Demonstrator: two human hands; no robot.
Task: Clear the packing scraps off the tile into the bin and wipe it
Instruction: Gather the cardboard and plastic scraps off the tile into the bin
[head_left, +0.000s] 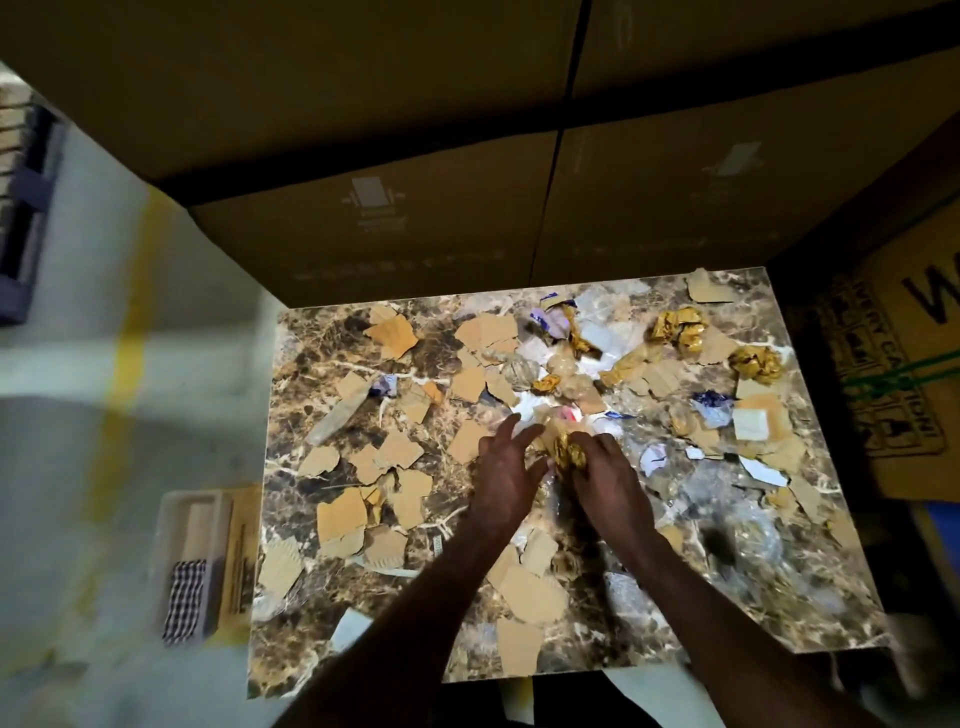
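While the right hand (605, 480) curls round a crumpled gold wrapper (570, 453), the left hand (506, 467) spreads its fingers beside it. Cardboard scraps (395, 332) litter the marble tile (322, 358) all round; the checked cloth (184, 597) lies at nine o'clock.

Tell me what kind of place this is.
Probably a storeroom or warehouse: big stacked cartons stand behind the marble-look tile, another printed carton sits at its right, and the floor is bare with a yellow line.
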